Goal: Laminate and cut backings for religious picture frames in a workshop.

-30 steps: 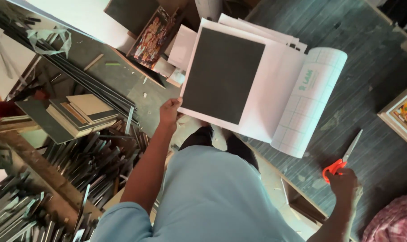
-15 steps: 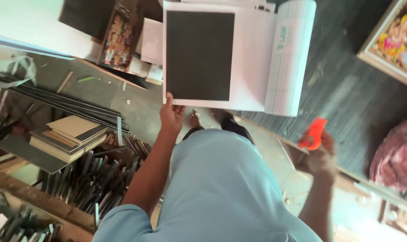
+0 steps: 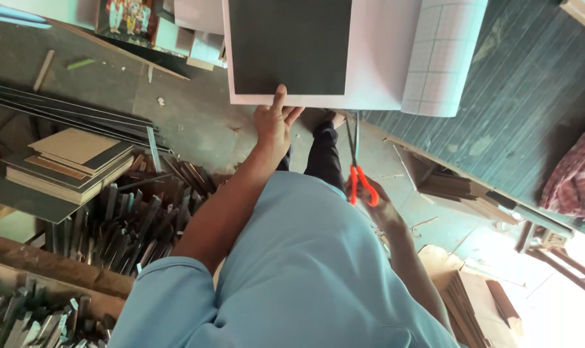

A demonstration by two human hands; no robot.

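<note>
Head view: my left hand (image 3: 274, 124) presses near edge of white sheet (image 3: 376, 61), fingers spread flat, holding nothing. Dark board (image 3: 289, 45) lies on sheet, matte, square-cut, looks stiff. Sheet thin and floppy I reckon, far side curls into gridded roll (image 3: 443, 55); best pinned at edge close to blades. Right hand (image 3: 375, 200) closed on orange scissors (image 3: 357, 164), tips at sheet edge. Board stack (image 3: 73, 161) left, wooden strips (image 3: 131, 219) below it.

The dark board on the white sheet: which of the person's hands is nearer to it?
Left. The left hand touches the dark board's near edge; the right hand holds orange scissors farther back, blades reaching the white sheet.
</note>
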